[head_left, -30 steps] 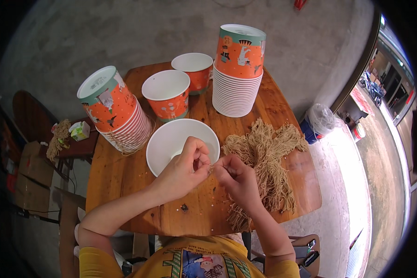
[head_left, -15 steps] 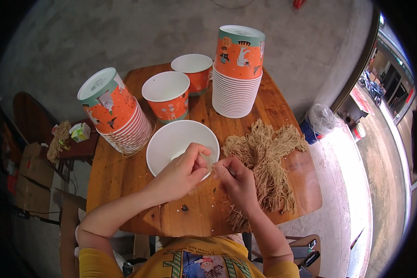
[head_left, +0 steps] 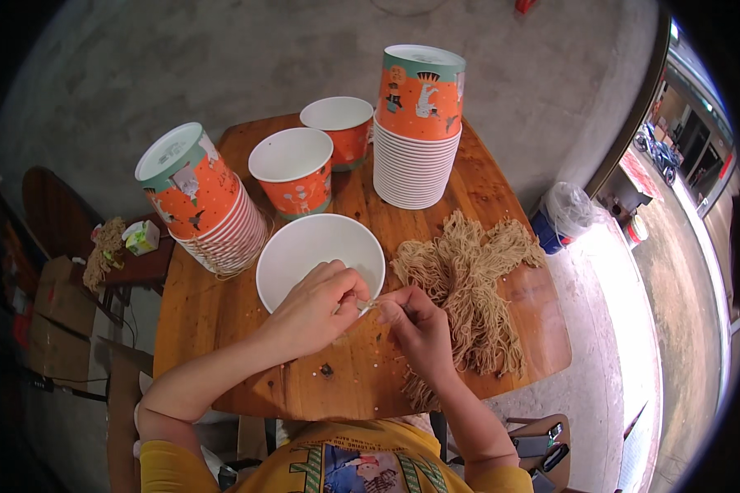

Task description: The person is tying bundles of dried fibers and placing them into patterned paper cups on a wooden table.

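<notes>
My left hand (head_left: pixel 321 302) is closed over the near right rim of an open white paper bucket (head_left: pixel 286 249), its fingertips pinched together. Just to its right, my right hand (head_left: pixel 419 324) is also in a pinch, thumb against forefinger. The two sets of fingertips almost meet beside the rim. Something small and pale is between them, too small to name. To the right of the bucket lies a heap of tan string bundles (head_left: pixel 469 300), its near strands passing behind my right forearm. The bucket's outer wall is mostly hidden by my left hand and arm.
Two upright orange paper buckets (head_left: pixel 294 187) stand behind the white one. Stacks of upside-down buckets rise at the left (head_left: pixel 197 193) and at the back right (head_left: pixel 419 107). Small white specks dot the wooden table (head_left: pixel 247 349). A blue bin (head_left: pixel 555 226) stands beyond the right edge.
My left hand has lowered a little, its raised fingers now flatter over the rim. The right hand keeps its pinch in nearly the same spot. The buckets and string have not been moved.
</notes>
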